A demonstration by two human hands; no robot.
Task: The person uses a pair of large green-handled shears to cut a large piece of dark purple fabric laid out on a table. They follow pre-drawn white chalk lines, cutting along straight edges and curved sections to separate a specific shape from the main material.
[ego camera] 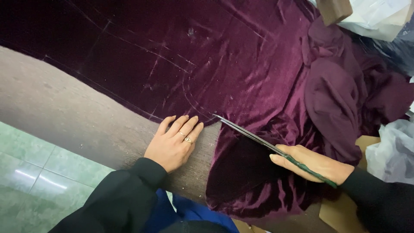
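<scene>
Where the head view looks down, a sheet of plum velvet (207, 64) is seen spread over a brown table (64, 108), its near part hanging past the table edge. The left hand (172, 144) is laid flat on the table, fingers together, their tips just at the cut edge of the velvet; nothing is gripped by it. The right hand (312, 164) is closed around the green handles of long shears (267, 144), whose blades are drawn together to a point at the cloth's edge, close beside the left fingertips. Faint chalk lines (172, 60) are marked across the velvet.

Several risks can be judged from this. The left fingertips could be nicked, since the blade tip lies so near them. The slippery pile could be shifted by the weight of the hanging part, so that the cut is pulled off the chalk line. Bunched cloth (340, 95) at the right could be caught under the blades.
</scene>
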